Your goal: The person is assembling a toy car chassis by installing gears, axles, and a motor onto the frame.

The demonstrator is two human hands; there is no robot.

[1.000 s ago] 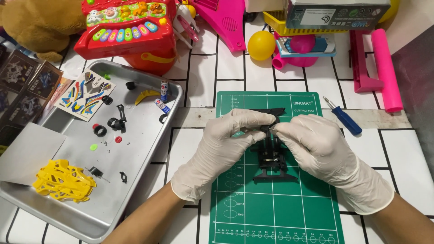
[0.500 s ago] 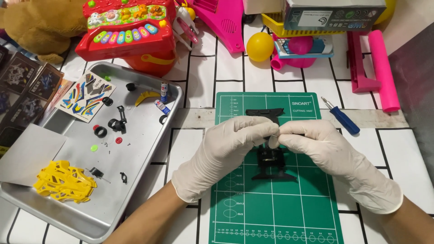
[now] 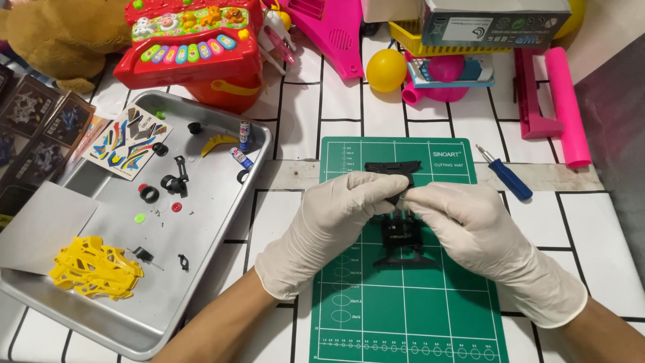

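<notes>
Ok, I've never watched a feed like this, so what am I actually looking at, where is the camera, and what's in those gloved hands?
There is one view, from a camera worn on the person's head, looking down at a white tabletop with black lines. No machine: two hands in pale gloves. The left hand and right hand meet fingertip to fingertip over a black plastic model part on a green cutting mat; what they pinch is too small to tell. A second black piece lies higher on the mat, a blue screwdriver to its right. A metal tray at left holds a yellow plastic frame, a sticker sheet and small loose parts. Toys line the far edge.
</notes>
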